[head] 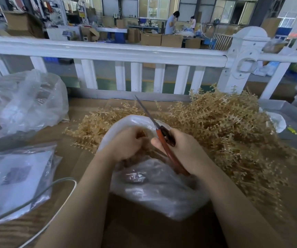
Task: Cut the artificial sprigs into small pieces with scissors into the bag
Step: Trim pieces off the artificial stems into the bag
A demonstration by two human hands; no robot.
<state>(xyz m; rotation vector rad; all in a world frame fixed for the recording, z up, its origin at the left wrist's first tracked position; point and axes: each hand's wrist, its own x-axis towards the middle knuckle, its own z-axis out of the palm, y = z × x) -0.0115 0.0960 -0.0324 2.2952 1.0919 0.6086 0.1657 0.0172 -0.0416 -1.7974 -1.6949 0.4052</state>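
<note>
Left hand (126, 144) curls over the open bag (155, 190), its hold hidden; right hand (183, 149) grips closed scissors (163, 138); sprigs (224, 126) heaped behind look light, springy, snagging; pinch one stem.

The right hand (183, 149) grips red-handled metal scissors (162, 138), blades closed and pointing up-left. The left hand (126, 144) is curled over the mouth of a clear plastic bag (158, 190). A heap of tan artificial sprigs (224, 126) lies behind on the brown cardboard-covered table (144, 230).
</note>
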